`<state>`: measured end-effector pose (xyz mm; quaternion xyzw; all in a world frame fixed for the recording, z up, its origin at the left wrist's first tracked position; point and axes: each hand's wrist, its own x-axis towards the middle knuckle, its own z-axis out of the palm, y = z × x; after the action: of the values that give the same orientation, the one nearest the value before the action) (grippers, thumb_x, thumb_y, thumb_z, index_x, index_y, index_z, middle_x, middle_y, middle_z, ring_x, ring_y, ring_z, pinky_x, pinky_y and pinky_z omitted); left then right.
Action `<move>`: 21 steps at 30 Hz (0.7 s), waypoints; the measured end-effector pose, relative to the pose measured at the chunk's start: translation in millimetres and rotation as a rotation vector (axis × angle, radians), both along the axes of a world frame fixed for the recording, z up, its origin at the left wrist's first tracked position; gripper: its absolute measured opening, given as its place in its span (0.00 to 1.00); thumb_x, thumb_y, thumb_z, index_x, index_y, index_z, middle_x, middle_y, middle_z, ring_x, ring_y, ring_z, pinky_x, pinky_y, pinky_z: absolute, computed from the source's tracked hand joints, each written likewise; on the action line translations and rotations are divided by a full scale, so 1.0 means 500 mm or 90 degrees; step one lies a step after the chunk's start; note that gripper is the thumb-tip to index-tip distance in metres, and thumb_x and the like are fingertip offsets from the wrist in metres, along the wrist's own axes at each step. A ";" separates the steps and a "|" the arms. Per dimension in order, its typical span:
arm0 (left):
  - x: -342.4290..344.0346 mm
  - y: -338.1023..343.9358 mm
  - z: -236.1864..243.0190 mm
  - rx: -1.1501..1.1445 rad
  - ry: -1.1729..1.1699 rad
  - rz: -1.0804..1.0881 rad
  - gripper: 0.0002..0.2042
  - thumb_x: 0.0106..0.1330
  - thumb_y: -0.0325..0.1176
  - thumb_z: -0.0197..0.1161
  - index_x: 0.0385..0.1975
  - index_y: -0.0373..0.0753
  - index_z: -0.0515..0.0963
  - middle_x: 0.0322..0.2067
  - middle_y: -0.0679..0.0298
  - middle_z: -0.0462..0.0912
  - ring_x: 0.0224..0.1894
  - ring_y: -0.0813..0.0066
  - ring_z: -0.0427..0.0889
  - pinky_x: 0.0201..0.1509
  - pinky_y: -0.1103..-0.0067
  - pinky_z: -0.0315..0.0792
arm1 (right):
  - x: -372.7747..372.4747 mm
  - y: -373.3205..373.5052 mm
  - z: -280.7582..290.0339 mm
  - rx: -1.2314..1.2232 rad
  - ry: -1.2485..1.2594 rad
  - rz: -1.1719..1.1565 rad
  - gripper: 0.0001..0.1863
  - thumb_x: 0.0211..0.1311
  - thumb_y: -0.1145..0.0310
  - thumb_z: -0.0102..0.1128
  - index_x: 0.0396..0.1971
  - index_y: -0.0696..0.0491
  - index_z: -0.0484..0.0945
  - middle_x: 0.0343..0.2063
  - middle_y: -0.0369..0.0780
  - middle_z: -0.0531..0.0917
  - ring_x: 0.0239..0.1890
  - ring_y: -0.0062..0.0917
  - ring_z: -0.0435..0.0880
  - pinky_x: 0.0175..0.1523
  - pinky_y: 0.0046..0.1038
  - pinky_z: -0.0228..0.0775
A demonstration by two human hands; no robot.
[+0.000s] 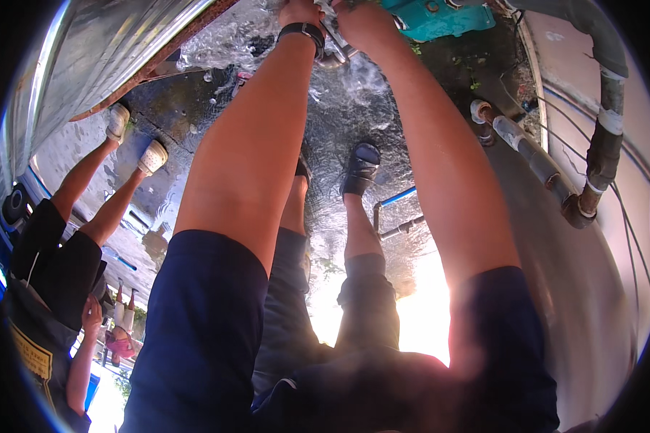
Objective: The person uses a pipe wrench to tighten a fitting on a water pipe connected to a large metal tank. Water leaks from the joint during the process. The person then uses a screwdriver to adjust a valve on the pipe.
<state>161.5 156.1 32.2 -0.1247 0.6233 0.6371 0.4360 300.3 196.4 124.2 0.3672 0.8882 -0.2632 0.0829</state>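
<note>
Both my arms stretch to the upper edge of the view, where the picture cuts off part of each hand. My left hand (301, 11), with a dark band on its wrist, is closed at the upper end of a grey bent pipe (334, 59). Close beside it on the right, my right hand (367, 27) is curled; whatever its fingers hold is hidden. Between and below the hands, the pipe's elbow shows above churning, splashing water (357, 90). A turquoise metal housing (440, 20), like a pump body, lies just right of my right hand.
Jointed grey pipes (538, 159) and cables run along the right wall (570, 79). A rusty-edged metal panel (115, 58) slants at upper left. Another person's legs (94, 184) stand on wet ground at left. A blue-ended pipe (397, 196) lies near my sandalled foot (361, 167).
</note>
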 end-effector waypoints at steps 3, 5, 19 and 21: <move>0.010 -0.010 -0.013 0.125 -0.159 0.078 0.22 0.80 0.53 0.48 0.42 0.39 0.78 0.17 0.66 0.62 0.22 0.65 0.69 0.29 0.68 0.71 | 0.000 -0.001 -0.024 0.024 0.023 -0.042 0.20 0.71 0.59 0.48 0.38 0.60 0.83 0.32 0.57 0.86 0.36 0.54 0.87 0.44 0.55 0.78; 0.033 -0.020 -0.017 0.207 -0.266 0.058 0.23 0.80 0.54 0.47 0.41 0.38 0.78 0.19 0.64 0.68 0.24 0.63 0.73 0.32 0.65 0.73 | 0.000 -0.001 -0.029 0.003 0.054 -0.086 0.20 0.72 0.59 0.47 0.38 0.59 0.84 0.34 0.58 0.87 0.37 0.54 0.87 0.44 0.55 0.78; 0.109 -0.027 0.049 0.111 -0.291 0.102 0.40 0.69 0.76 0.43 0.35 0.39 0.82 0.27 0.57 0.85 0.29 0.59 0.82 0.34 0.67 0.78 | 0.003 0.000 0.030 -0.029 0.019 -0.093 0.23 0.76 0.59 0.41 0.45 0.60 0.84 0.42 0.61 0.85 0.46 0.56 0.84 0.54 0.53 0.75; 0.092 -0.016 0.067 0.198 -0.284 -0.003 0.38 0.71 0.74 0.44 0.39 0.38 0.82 0.33 0.55 0.86 0.35 0.56 0.84 0.39 0.65 0.80 | 0.005 0.002 0.049 -0.124 0.030 -0.125 0.26 0.78 0.52 0.42 0.43 0.56 0.85 0.37 0.57 0.86 0.44 0.52 0.86 0.52 0.50 0.77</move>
<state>207.5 148.3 66.0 -0.1917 0.4068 0.6809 0.5781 302.5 197.5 148.9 0.4365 0.8199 -0.3635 0.0712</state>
